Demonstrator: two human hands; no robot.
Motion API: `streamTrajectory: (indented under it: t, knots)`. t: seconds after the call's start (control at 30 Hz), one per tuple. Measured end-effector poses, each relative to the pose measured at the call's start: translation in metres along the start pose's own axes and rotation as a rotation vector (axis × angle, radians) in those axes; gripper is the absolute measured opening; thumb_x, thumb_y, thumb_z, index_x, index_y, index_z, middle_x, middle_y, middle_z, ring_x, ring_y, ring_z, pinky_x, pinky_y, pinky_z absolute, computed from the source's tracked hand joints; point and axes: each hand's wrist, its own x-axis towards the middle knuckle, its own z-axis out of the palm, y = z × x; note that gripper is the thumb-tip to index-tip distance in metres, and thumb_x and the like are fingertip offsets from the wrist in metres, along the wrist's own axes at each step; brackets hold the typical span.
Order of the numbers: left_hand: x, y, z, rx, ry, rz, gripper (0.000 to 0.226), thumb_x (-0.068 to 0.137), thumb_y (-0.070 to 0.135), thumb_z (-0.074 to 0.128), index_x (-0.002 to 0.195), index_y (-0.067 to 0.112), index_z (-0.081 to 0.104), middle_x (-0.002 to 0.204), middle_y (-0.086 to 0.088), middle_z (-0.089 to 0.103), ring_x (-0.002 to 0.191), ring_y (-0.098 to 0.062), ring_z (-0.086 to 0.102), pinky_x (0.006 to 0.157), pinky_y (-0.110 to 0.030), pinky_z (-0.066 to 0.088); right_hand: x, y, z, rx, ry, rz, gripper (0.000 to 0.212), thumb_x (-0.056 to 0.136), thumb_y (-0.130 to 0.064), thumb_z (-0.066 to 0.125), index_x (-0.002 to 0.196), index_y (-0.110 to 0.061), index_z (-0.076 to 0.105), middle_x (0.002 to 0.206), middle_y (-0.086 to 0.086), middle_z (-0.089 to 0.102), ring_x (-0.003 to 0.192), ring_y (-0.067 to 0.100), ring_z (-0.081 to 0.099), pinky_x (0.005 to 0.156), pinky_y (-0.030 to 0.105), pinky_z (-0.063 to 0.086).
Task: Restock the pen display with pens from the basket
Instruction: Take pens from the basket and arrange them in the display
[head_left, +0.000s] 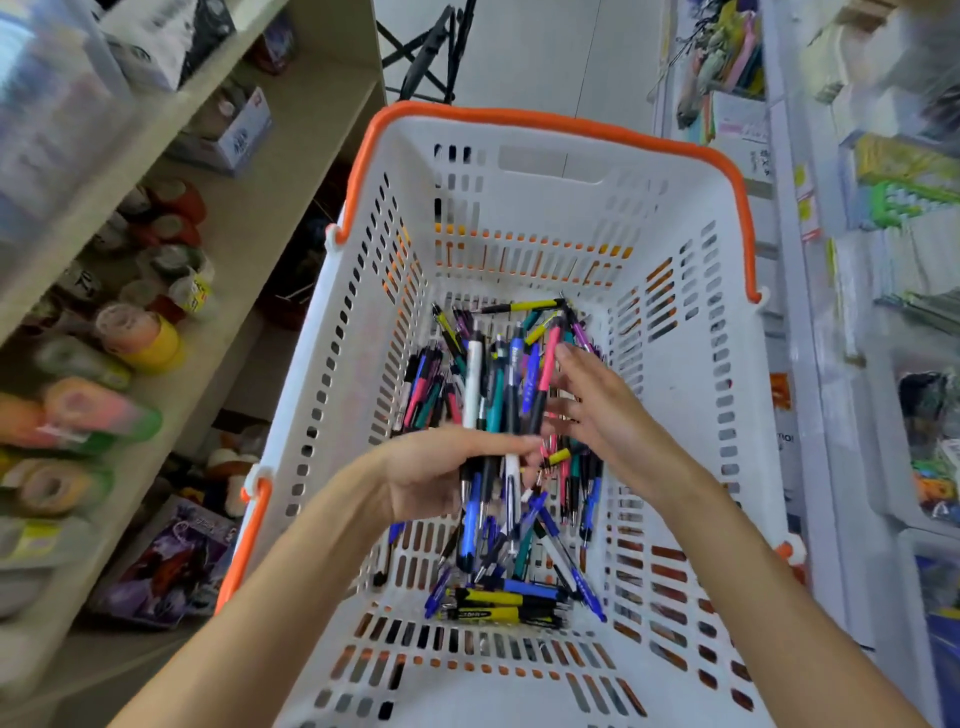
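A white plastic basket (680, 395) with orange handles fills the middle of the head view. Many loose pens (506, 605) in blue, black, yellow, pink and teal lie on its bottom. My left hand (441, 478) is inside the basket, closed around a bundle of pens (506, 395) that stick out above and below the fist. My right hand (597, 410) sits just right of the bundle with fingers spread, its fingertips touching the pens at the bundle's side. The pen display is not in view.
Wooden shelves (171, 364) on the left carry rolls of coloured tape (140, 338) and small boxes. White racks (810, 260) with packaged stationery stand on the right. A black folding stand (431, 47) is on the pale floor beyond the basket.
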Motion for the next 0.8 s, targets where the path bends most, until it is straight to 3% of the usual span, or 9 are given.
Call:
streamTrajectory:
  t: [0.1,0.23,0.37,0.47,0.53,0.6,0.67,0.73,0.8]
  knots:
    - [-0.005,-0.005,0.003,0.045,0.010,-0.061,0.012,0.085,0.021,0.066,0.091,0.014,0.073,0.091,0.000,0.072,0.078,-0.011,0.066,0.080,-0.029,0.051,-0.001,0.005,-0.002,0.055,-0.062,-0.001,0.051,0.099,-0.032,0.045,0.147,-0.021,0.030,0.116,0.002,0.066,0.097,0.015,0.068,0.081,0.029,0.054]
    - [-0.015,-0.004,0.002,-0.040,0.045,-0.051,0.039,0.085,0.015,0.062,0.123,0.008,0.059,0.113,-0.007,0.071,0.097,-0.018,0.070,0.085,-0.033,0.056,-0.007,0.001,-0.002,0.142,-0.160,-0.017,0.039,0.100,-0.017,0.042,0.139,-0.022,0.043,0.118,0.007,0.066,0.100,0.017,0.067,0.080,0.030,0.056]
    - [-0.017,0.001,-0.002,0.080,0.000,-0.050,0.040,0.089,0.021,0.060,0.127,0.009,0.054,0.119,-0.007,0.068,0.112,-0.025,0.064,0.092,-0.037,0.053,-0.012,-0.001,-0.003,0.021,-0.206,-0.021,0.031,0.097,-0.017,0.049,0.128,-0.022,0.051,0.122,0.006,0.065,0.111,0.017,0.063,0.098,0.036,0.049]
    - [-0.016,0.003,-0.004,0.094,-0.001,-0.047,0.041,0.086,0.024,0.062,0.125,0.011,0.057,0.119,-0.008,0.068,0.114,-0.026,0.063,0.099,-0.041,0.048,-0.015,-0.003,-0.005,-0.072,-0.225,-0.029,0.019,0.095,-0.018,0.054,0.113,-0.015,0.061,0.097,-0.002,0.071,0.089,0.008,0.068,0.088,0.030,0.051]
    - [-0.015,0.003,-0.005,0.104,0.004,-0.033,0.040,0.084,0.026,0.063,0.122,0.012,0.061,0.119,-0.008,0.068,0.113,-0.025,0.063,0.103,-0.043,0.045,-0.016,-0.005,-0.005,-0.080,-0.218,-0.032,0.022,0.093,-0.019,0.057,0.111,-0.007,0.064,0.095,0.003,0.070,0.080,0.011,0.067,0.079,0.025,0.052]
    - [-0.013,0.001,-0.007,0.106,0.004,-0.012,0.039,0.085,0.024,0.063,0.122,0.011,0.061,0.119,-0.008,0.068,0.112,-0.024,0.064,0.097,-0.039,0.050,-0.014,-0.004,-0.003,-0.047,-0.166,-0.038,0.021,0.091,-0.021,0.061,0.106,-0.009,0.068,0.092,0.005,0.071,0.075,0.013,0.065,0.072,0.023,0.053]
    - [-0.012,0.000,-0.008,0.114,-0.011,-0.007,0.043,0.085,0.025,0.065,0.125,0.012,0.060,0.121,-0.008,0.067,0.115,-0.026,0.061,0.096,-0.039,0.050,-0.012,0.000,-0.002,-0.072,-0.078,-0.050,0.017,0.088,-0.024,0.064,0.099,-0.013,0.071,0.088,0.004,0.071,0.076,0.012,0.064,0.074,0.025,0.052]
    - [-0.009,-0.001,-0.009,0.128,-0.008,-0.011,0.046,0.083,0.029,0.067,0.125,0.012,0.060,0.121,-0.009,0.067,0.104,-0.025,0.067,0.098,-0.040,0.048,-0.010,0.001,-0.003,-0.078,-0.034,-0.036,0.015,0.086,-0.025,0.066,0.094,-0.014,0.072,0.086,0.007,0.067,0.076,0.013,0.061,0.072,0.024,0.048]
    - [-0.007,0.000,-0.009,0.110,0.013,-0.003,0.045,0.087,0.032,0.063,0.126,0.010,0.060,0.120,-0.011,0.067,0.089,-0.021,0.069,0.096,-0.039,0.048,-0.008,0.000,-0.006,-0.027,-0.040,-0.008,0.012,0.088,-0.019,0.064,0.093,-0.011,0.070,0.082,0.006,0.065,0.067,0.009,0.058,0.062,0.016,0.048]
